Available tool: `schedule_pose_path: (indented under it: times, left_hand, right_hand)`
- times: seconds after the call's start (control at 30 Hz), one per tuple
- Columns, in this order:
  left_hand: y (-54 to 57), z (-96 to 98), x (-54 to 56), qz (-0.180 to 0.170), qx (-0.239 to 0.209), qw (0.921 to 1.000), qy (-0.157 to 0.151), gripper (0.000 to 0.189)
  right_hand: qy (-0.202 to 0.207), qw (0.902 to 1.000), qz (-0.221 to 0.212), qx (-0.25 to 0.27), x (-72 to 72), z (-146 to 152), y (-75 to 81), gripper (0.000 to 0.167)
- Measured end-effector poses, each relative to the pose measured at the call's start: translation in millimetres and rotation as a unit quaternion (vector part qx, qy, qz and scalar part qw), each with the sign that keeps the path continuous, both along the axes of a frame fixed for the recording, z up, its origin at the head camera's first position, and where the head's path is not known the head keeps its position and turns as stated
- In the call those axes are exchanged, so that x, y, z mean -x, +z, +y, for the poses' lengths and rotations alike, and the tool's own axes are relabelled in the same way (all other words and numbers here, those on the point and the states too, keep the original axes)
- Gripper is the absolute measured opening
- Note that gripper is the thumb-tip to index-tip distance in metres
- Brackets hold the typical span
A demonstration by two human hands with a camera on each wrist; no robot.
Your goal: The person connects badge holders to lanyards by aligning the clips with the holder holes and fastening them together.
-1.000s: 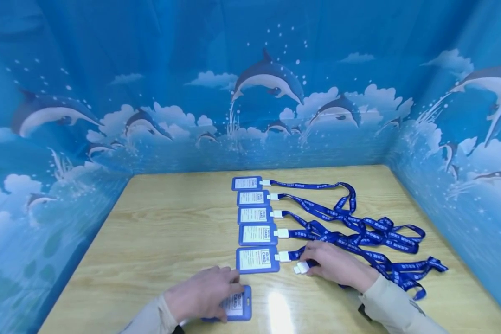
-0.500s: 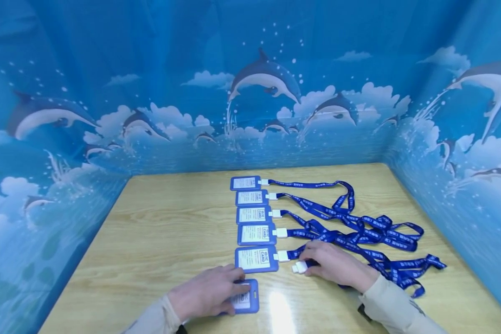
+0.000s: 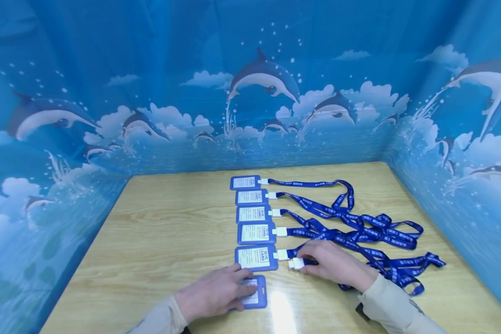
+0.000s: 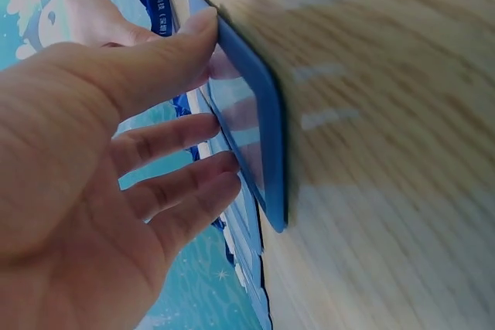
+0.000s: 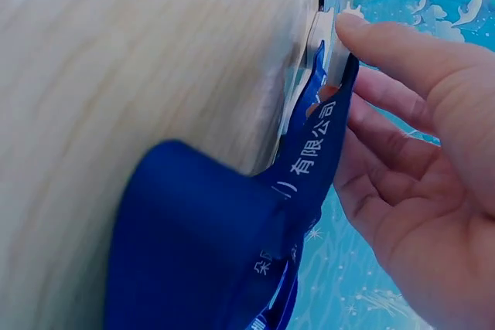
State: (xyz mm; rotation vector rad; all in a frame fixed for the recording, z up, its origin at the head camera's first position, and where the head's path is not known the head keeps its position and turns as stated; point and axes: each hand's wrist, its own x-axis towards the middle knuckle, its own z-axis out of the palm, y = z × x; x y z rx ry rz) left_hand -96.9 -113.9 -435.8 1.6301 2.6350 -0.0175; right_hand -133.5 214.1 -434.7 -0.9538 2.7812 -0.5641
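Observation:
With thumb and fingers at its opposite edges, my left hand (image 3: 217,293) holds a blue ID badge holder (image 3: 262,297) with a white card, low on the table just below a row of similar holders. A slot shows at its right end, with no strap on it. My right hand (image 3: 336,263) pinches the white plastic clip (image 3: 296,264) of a dark blue lanyard, its end pointing left toward that badge holder. In the right wrist view the thumb lies along the clip, and the printed lanyard strap (image 5: 317,141) hangs from it. A gap separates clip and held badge holder.
Several badge holders with lanyards lie in a column up the table; the nearest badge holder (image 3: 254,258) is just above my left fingers. Their tangled lanyard straps (image 3: 375,232) spread to the right. A blue dolphin-print curtain (image 3: 183,111) surrounds the wooden table (image 3: 158,232).
My left hand has slid the badge holder right and slightly away from me, nearer the white clip. The right hand keeps its pinch and has shifted the clip slightly left.

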Motion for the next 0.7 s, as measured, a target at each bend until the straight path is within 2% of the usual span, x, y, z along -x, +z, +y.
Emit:
schedule_pose_path:
  times: [0.23, 0.5, 0.7]
  left_hand:
    - [-3.9, 6.2, -0.9, 0.018, -0.012, 0.9995, -0.021, 0.042]
    - [-6.8, 12.9, 0.2, 0.033, -0.008, 0.9992, -0.023, 0.042]
    - [-4.6, 17.1, 0.5, 0.023, 0.009, 0.9995, -0.02, 0.045]
  right_hand:
    - [0.011, 0.9999, -0.003, 0.009, -2.3, -4.1, 0.5, 0.033]
    - [0.03, 0.9994, -0.008, 0.018, -5.0, -10.0, -4.8, 0.032]
    - [0.045, 0.9983, -0.024, 0.03, -5.5, -13.9, -9.0, 0.033]
